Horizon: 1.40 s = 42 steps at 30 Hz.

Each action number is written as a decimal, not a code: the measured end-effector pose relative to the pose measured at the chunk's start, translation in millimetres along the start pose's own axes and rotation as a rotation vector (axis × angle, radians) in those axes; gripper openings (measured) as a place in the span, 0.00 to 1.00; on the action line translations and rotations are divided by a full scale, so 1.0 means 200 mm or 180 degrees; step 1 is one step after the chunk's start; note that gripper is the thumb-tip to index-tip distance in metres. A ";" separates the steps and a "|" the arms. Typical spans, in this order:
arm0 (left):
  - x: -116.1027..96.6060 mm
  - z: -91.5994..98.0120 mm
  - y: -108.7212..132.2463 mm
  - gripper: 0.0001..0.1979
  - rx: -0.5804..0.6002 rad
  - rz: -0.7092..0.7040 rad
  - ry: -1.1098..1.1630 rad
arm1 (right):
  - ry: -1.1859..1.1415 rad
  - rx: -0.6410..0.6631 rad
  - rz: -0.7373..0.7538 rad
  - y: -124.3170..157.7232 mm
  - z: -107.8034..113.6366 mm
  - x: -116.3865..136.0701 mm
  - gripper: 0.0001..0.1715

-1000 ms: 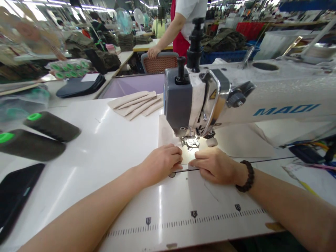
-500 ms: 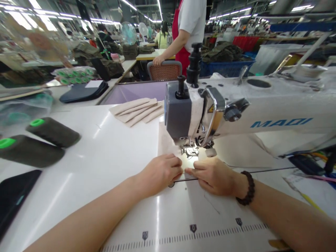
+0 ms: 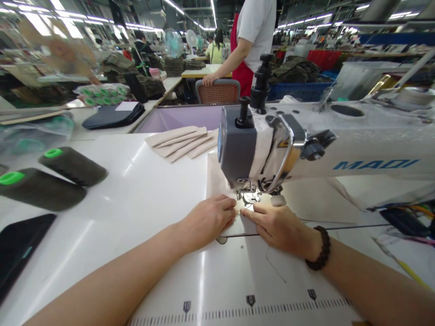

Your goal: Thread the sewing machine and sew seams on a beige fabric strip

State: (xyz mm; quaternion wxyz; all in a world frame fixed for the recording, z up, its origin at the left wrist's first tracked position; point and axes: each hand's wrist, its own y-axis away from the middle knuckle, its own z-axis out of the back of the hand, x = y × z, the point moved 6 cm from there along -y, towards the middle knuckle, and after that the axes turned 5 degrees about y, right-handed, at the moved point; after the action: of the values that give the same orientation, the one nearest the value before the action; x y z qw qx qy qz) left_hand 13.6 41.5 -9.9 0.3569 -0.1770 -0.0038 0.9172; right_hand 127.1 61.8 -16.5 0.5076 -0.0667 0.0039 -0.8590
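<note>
Beige fabric [image 3: 215,177] lies under two hands [image 3: 210,221] [image 3: 285,226], one machine [image 3: 326,147]

From where I stand, the white surface [image 3: 136,194] looks slick and glossy, streaked with reflected light. The beige fabric panel [image 3: 214,176] is smooth, matt cloth, and so are the folded fabric pieces [image 3: 176,144]. The presser foot [image 3: 252,199] shines as bare metal beneath the sewing machine's [image 3: 360,145] pale painted body. The thread cones [image 3: 76,168] look dull, their green ends [image 3: 53,153] like smooth plastic.
</note>
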 end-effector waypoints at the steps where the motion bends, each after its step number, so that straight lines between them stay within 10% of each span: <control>1: 0.00 0.00 0.00 0.11 -0.0011 0.0021 -0.0011 | 0.0002 -0.0042 -0.0035 0.00 0.00 -0.01 0.21; 26: 0.08 0.00 -0.05 0.10 -0.0210 0.0247 -0.0384 | 0.0166 -0.0080 -0.0347 -0.02 -0.01 -0.03 0.23; 34: -0.04 0.01 -0.02 0.14 0.0334 0.0611 -0.0528 | 0.0050 -0.0312 -0.0116 0.00 0.00 -0.02 0.22; 42: -0.16 -0.05 0.04 0.08 0.0502 -0.0013 -0.0225 | -0.0053 -0.0265 0.0340 0.02 0.02 0.02 0.13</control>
State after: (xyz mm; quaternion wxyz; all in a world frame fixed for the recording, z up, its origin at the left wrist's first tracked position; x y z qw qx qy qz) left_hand 33.6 13.2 -10.2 0.3712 -0.1158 0.0554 0.9196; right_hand 128.4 56.0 -12.9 0.5496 -0.0946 0.0390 -0.8291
